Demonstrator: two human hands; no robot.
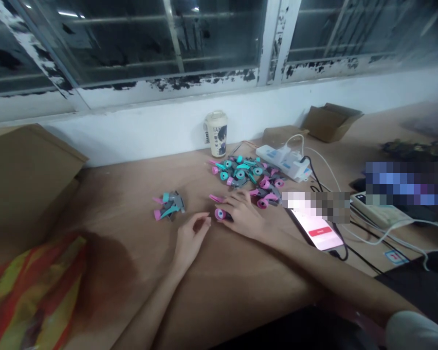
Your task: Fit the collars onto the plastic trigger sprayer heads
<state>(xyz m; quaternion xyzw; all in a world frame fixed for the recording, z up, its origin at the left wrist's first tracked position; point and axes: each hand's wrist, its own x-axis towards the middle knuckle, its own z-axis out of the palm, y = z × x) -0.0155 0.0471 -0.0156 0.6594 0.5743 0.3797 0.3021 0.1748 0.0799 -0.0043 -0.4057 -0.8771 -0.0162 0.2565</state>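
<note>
My right hand (243, 214) is closed round a grey and pink trigger spray head (220, 214). Its round pink collar faces left and a pink lever sticks out above the fingers. Just to the left, my left hand (190, 238) has curved fingers with a small gap between thumb and forefinger, and nothing visible in them. Beyond it lies a small group of spray heads (171, 206) in grey, teal and pink. A larger heap of the same spray heads (241, 170) lies behind my right hand, with several pink ones near its knuckles.
A cream cup with a lid (218, 136) stands against the wall. Right of the heap are a white power strip (284, 160), a lit phone (317, 228) and loose cables. Cardboard boxes (25, 170) (330, 121) stand left and back right; a red-yellow bag (32, 291) lies front left.
</note>
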